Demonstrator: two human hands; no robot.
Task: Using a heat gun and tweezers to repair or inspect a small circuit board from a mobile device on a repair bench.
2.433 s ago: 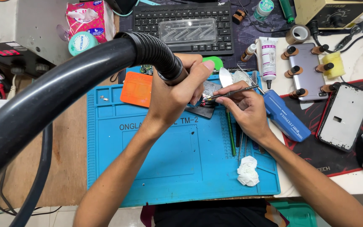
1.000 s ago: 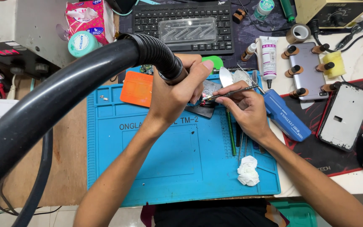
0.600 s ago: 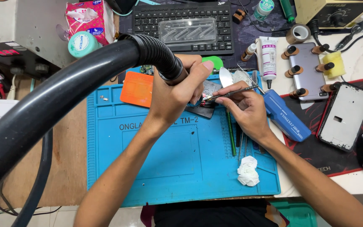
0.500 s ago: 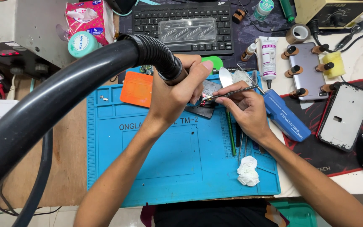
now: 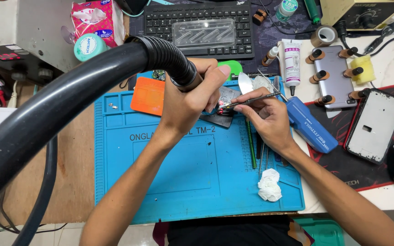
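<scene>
Fingers of the left hand (image 5: 185, 102) are wrapped tight around the ribbed end of a thick black hose (image 5: 69, 100), whose nozzle points down at a small dark board (image 5: 222, 114) lying on the upper part of the blue mat (image 5: 160, 182); the thumb sticks out toward a green disc (image 5: 233, 68). Just to its right, the right hand (image 5: 267, 120) pinches thin tweezers (image 5: 251, 100) between thumb and fingertips, their tips meeting the board beside the nozzle. The hose arcs away to the left across the whole view. An orange pad (image 5: 147, 95) lies on the mat just left of the left hand. Below the right hand, several slim tools (image 5: 251, 146) lie side by side on the mat, and a crumpled white tissue (image 5: 269, 184) sits near the mat's lower right corner. A blue box-shaped tool (image 5: 310, 125) lies slanted off the mat's right edge, touching the right hand's side. Farther right, a phone (image 5: 334, 75) held by brown clamps and a phone frame (image 5: 375, 125) rest on a red-and-black pad (image 5: 356, 168). A white tube (image 5: 292, 59) stands above the tweezers, and a black keyboard (image 5: 197, 23) lies beyond the hands.
</scene>
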